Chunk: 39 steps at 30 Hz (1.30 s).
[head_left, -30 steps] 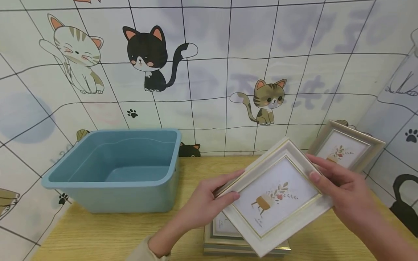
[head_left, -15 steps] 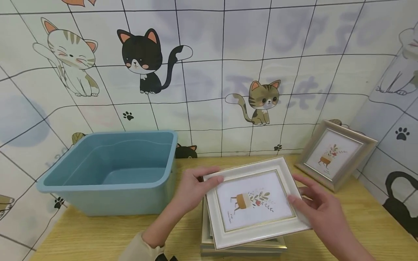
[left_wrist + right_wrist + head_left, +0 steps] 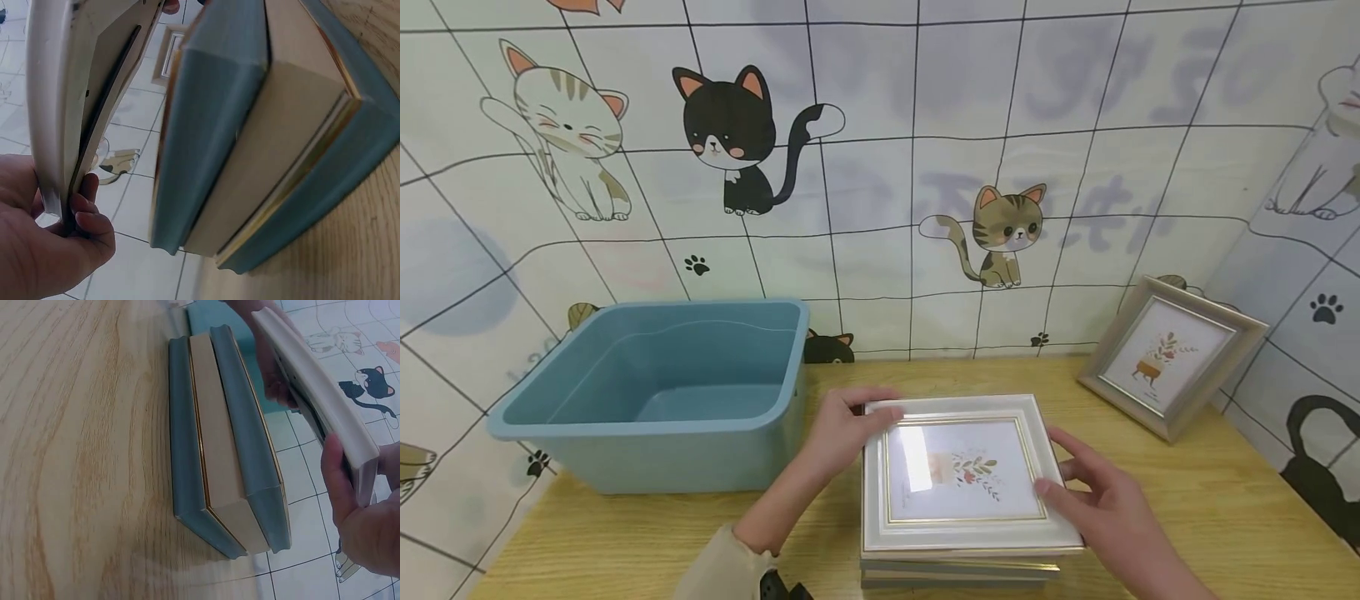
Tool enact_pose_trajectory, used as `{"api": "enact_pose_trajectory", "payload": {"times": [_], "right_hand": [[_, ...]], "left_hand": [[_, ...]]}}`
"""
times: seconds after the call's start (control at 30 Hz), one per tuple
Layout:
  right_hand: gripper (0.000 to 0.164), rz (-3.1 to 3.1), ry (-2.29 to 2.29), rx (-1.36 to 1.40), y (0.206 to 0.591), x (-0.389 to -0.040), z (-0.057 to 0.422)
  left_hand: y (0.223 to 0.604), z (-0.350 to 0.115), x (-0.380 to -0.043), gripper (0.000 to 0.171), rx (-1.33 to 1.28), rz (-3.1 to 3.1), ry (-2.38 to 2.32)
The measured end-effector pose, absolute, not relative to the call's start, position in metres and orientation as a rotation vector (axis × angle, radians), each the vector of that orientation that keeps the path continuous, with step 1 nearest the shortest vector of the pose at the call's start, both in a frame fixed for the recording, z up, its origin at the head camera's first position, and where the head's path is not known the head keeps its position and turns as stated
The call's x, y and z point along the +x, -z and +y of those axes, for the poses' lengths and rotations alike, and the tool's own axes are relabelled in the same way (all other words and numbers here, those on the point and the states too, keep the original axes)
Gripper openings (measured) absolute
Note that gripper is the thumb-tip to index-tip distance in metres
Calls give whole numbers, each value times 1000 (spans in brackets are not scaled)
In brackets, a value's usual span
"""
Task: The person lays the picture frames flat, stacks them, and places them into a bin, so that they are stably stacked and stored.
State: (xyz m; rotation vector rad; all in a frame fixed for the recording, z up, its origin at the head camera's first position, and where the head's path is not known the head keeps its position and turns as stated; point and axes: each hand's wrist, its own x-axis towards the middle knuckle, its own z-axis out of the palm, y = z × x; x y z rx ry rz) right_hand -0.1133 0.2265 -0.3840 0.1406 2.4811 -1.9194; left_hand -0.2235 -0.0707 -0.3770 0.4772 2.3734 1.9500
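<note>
A white picture frame (image 3: 962, 475) with a gold inner line and a plant print lies level over a stack of frames (image 3: 958, 573). My left hand (image 3: 842, 429) grips its left edge, thumb on top. The right hand (image 3: 1097, 500) holds the right edge, thumb on the front. In the left wrist view the white frame (image 3: 50, 106) is apart from the stack (image 3: 219, 125), its backing facing the stack. The right wrist view also shows a gap between the white frame (image 3: 331, 394) and the stack (image 3: 219, 437), whose sides are blue-grey and cream.
A blue plastic tub (image 3: 655, 454) stands at the left of the wooden table (image 3: 820, 550). A champagne-coloured picture frame (image 3: 1172, 358) leans against the wall at the back right. Behind the table hangs a white cat-print covering (image 3: 880, 192).
Both hands have lowered the white frame towards the stack and turned it from a diagonal slant to nearly square with it. The leaning frame at the back right has come fully into sight.
</note>
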Motion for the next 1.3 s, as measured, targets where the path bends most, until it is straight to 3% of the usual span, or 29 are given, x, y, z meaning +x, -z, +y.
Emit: {"api": "enact_pose_trajectory", "payload": {"times": [0.47,1.0,1.3], "right_hand": [[80,2411,1674,55,385,-114,229],[73,2504,1404,-106,400,-122,238],[72,2539,1390,-162,405,-126,240]], "left_hand": [[397,-73,-234,24,496,2386,-1896],[402,-70,-235,19,541,2691,-1542],[410,-71,-237,29,548,2754,-1455]]}}
